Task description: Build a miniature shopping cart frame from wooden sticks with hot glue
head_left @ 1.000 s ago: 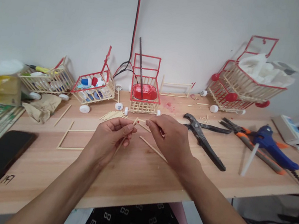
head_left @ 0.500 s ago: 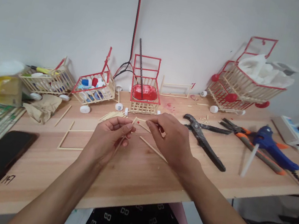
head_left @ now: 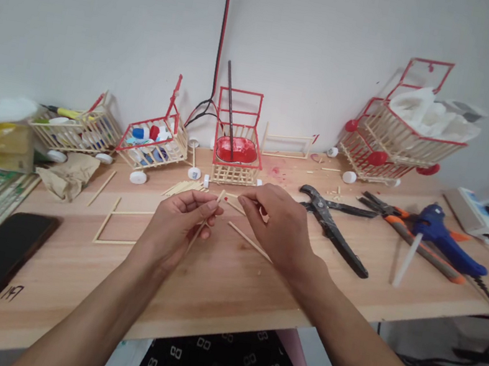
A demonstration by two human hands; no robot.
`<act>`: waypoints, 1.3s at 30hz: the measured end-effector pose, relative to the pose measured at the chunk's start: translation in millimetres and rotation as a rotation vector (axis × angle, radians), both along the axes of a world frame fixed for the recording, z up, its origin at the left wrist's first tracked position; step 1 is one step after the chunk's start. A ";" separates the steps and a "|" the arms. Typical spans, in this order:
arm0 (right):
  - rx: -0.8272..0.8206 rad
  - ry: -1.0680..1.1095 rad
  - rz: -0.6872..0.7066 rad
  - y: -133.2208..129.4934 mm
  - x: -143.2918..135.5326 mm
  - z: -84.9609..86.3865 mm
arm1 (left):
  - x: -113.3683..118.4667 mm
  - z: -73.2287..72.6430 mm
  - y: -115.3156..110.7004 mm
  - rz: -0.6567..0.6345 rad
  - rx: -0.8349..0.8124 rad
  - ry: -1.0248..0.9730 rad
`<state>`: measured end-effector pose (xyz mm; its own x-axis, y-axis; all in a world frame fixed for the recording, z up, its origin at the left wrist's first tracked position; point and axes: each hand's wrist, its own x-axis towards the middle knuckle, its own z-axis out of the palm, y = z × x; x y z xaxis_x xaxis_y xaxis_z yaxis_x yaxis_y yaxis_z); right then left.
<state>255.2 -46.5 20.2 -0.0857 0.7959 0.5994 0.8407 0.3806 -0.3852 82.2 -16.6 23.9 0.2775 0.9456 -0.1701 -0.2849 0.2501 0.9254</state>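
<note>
Because the thumb and index finger of the left hand [head_left: 179,216] clasp a slim stick [head_left: 196,236] near its upper end, its tip stays exposed, presumably so the other hand can reach it. The right hand [head_left: 281,227] brings its fingers together in a pinch, seemingly gripping the end of a second stick [head_left: 232,196] beside that tip. Both sticks are between the hands, above the worktop [head_left: 225,293]. A rectangular frame [head_left: 106,220] lies left, partly hidden; the black cutter [head_left: 333,230] and glue gun [head_left: 450,238] rest rightward, probably to leave working room.
</note>
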 end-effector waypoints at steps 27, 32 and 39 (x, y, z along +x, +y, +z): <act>0.029 0.019 0.002 -1.0 -1.1 0.0 | -0.2 -3.2 -0.2 0.002 0.030 0.005; 0.011 0.055 0.015 -1.2 -1.3 0.1 | -0.6 -3.0 0.5 0.002 0.034 0.001; -0.003 0.083 0.019 -0.7 -1.7 -1.9 | -1.6 -4.3 -0.8 -0.001 0.046 -0.003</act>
<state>253.6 -47.2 18.3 -0.0506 0.7962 0.6029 0.7985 0.3949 -0.4545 80.6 -17.4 19.6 0.2786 0.9522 -0.1256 -0.2874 0.2074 0.9351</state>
